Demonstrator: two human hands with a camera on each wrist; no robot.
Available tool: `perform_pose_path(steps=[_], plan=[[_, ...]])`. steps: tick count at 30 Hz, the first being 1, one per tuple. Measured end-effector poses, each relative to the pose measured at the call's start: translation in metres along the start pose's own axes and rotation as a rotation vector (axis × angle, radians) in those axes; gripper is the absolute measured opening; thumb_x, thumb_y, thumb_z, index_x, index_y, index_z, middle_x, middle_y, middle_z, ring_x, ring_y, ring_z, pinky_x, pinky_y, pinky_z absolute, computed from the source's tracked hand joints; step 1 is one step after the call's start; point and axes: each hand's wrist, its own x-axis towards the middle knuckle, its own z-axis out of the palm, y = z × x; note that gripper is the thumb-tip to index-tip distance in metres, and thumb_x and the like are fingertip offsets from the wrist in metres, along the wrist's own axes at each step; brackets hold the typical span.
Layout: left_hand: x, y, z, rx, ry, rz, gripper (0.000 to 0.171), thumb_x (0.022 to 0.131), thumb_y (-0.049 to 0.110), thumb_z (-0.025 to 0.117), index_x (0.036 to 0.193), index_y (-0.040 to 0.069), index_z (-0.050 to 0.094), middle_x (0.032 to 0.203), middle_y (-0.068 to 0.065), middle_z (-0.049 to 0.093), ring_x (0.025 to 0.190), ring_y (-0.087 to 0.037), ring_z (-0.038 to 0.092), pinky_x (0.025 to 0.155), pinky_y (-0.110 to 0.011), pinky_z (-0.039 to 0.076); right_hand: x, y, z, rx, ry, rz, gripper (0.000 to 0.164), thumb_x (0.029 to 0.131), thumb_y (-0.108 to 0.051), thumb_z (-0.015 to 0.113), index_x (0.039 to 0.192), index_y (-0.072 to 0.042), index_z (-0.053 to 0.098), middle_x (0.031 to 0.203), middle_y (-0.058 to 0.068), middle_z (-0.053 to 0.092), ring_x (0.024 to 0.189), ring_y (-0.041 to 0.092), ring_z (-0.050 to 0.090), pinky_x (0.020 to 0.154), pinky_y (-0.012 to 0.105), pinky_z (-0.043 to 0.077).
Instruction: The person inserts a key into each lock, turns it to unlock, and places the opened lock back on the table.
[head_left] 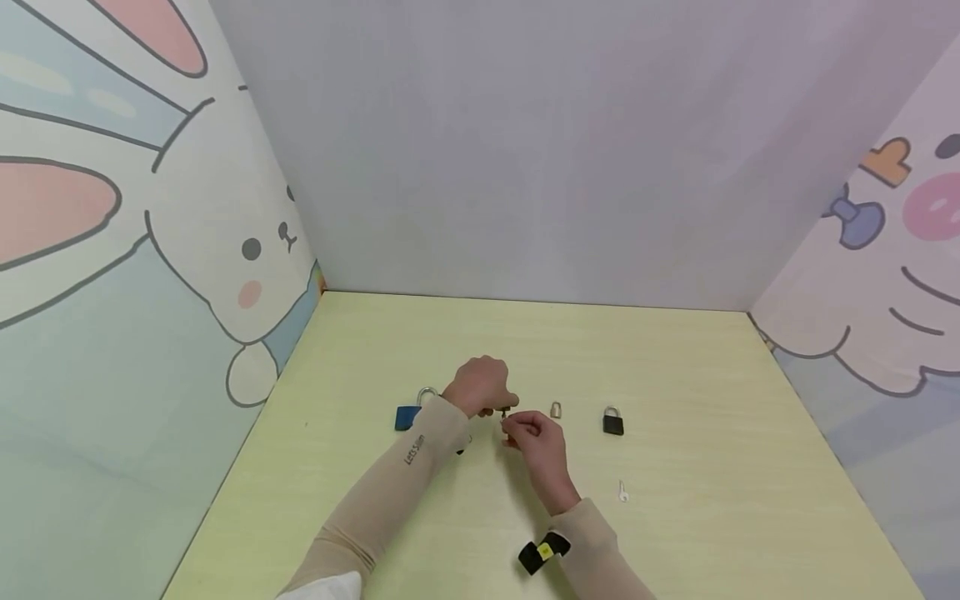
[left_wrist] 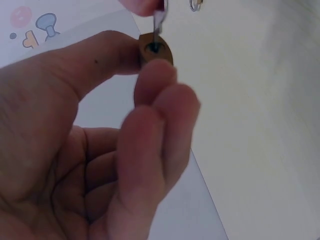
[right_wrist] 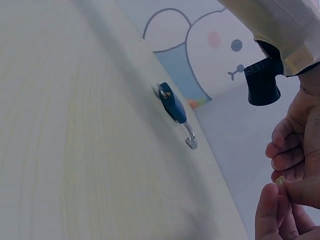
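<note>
Between thumb and fingers, my left hand holds a small brass padlock above the table. Its keyhole end faces the camera in the left wrist view. A thin silver key stands with its tip at the keyhole. My right hand pinches the key's other end, and only a fingertip of it shows at the top of the left wrist view. In the right wrist view both hands meet at the right edge, and the padlock is mostly hidden by fingers.
Left of the hands lies a blue padlock, its shackle raised. Partly behind the left forearm is a small dark item. To the right are a tiny padlock, a black padlock and a loose key. Printed curtains surround the table.
</note>
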Motion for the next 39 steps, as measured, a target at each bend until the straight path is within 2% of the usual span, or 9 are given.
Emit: perform_pose_path(steps=[5,12,15,18,22,24,30,35,39], plan=[[-0.002,0.000,0.002,-0.027,-0.012,0.006,0.034,0.090,0.031,0.071,0.061,0.013,0.064,0.055,-0.004,0.065,0.038,-0.009,0.053,0.042,-0.022,0.038,0.002,-0.001,0.002,0.014,0.023,0.002,0.015,0.094,-0.004,0.068,0.103,0.008,0.066,0.103,0.031,0.067,0.091,0.039,0.067,0.075,0.034,0.057],[-0.003,0.000,0.004,-0.073,0.006,0.019,0.035,0.090,0.029,0.071,0.061,0.011,0.064,0.054,-0.005,0.064,0.038,-0.010,0.052,0.041,-0.022,0.037,0.009,0.007,0.007,0.137,0.091,0.045,0.017,0.094,-0.001,0.067,0.105,0.012,0.064,0.098,0.020,0.071,0.088,0.030,0.069,0.076,0.034,0.057],[-0.002,-0.001,0.004,-0.114,-0.006,0.018,0.033,0.091,0.027,0.071,0.063,0.010,0.064,0.056,-0.006,0.064,0.040,-0.011,0.053,0.041,-0.022,0.036,0.009,0.008,0.011,0.213,0.101,0.101,0.019,0.095,-0.002,0.066,0.108,0.012,0.063,0.098,0.016,0.070,0.087,0.025,0.068,0.075,0.031,0.057],[-0.002,-0.003,0.003,-0.161,-0.018,0.026,0.029,0.092,0.025,0.071,0.068,0.009,0.065,0.056,-0.005,0.064,0.043,-0.012,0.056,0.042,-0.023,0.038,0.010,0.009,0.012,0.359,0.087,0.191,0.018,0.097,-0.002,0.063,0.111,0.009,0.064,0.097,0.012,0.069,0.086,0.019,0.067,0.077,0.028,0.055],[-0.002,-0.004,0.001,-0.184,-0.013,0.035,0.024,0.091,0.023,0.071,0.073,0.009,0.064,0.053,-0.003,0.061,0.044,-0.013,0.057,0.043,-0.024,0.040,0.011,0.010,0.012,0.555,0.074,0.288,0.011,0.098,-0.003,0.061,0.105,0.002,0.069,0.095,0.008,0.068,0.084,0.014,0.065,0.080,0.027,0.054],[-0.002,-0.003,-0.001,-0.180,-0.010,0.031,0.024,0.091,0.024,0.071,0.072,0.009,0.064,0.053,-0.002,0.060,0.044,-0.013,0.056,0.043,-0.024,0.040,0.011,0.010,0.012,0.606,0.061,0.307,0.010,0.099,-0.003,0.061,0.102,0.000,0.070,0.094,0.008,0.068,0.084,0.013,0.065,0.080,0.027,0.054],[-0.005,-0.003,-0.004,-0.149,0.000,0.035,0.027,0.089,0.025,0.073,0.070,0.010,0.063,0.055,-0.001,0.061,0.044,-0.013,0.057,0.043,-0.024,0.038,0.011,0.009,0.011,0.573,-0.001,0.299,0.011,0.099,-0.004,0.061,0.106,0.003,0.066,0.096,0.010,0.068,0.088,0.016,0.065,0.083,0.029,0.054],[-0.006,-0.007,-0.006,-0.115,0.015,0.055,0.025,0.087,0.025,0.075,0.071,0.010,0.062,0.058,0.000,0.060,0.047,-0.011,0.054,0.045,-0.024,0.037,0.013,0.007,0.005,0.467,-0.006,0.285,0.025,0.098,-0.005,0.063,0.117,0.010,0.059,0.097,0.011,0.067,0.090,0.019,0.064,0.082,0.031,0.055],[-0.006,-0.012,-0.010,-0.051,0.027,0.128,0.024,0.085,0.023,0.077,0.072,0.010,0.061,0.060,0.002,0.053,0.050,-0.010,0.045,0.047,-0.024,0.035,0.018,0.005,-0.006,0.409,0.020,0.261,0.033,0.098,-0.007,0.064,0.122,0.014,0.055,0.097,0.010,0.066,0.090,0.021,0.063,0.080,0.030,0.055]])
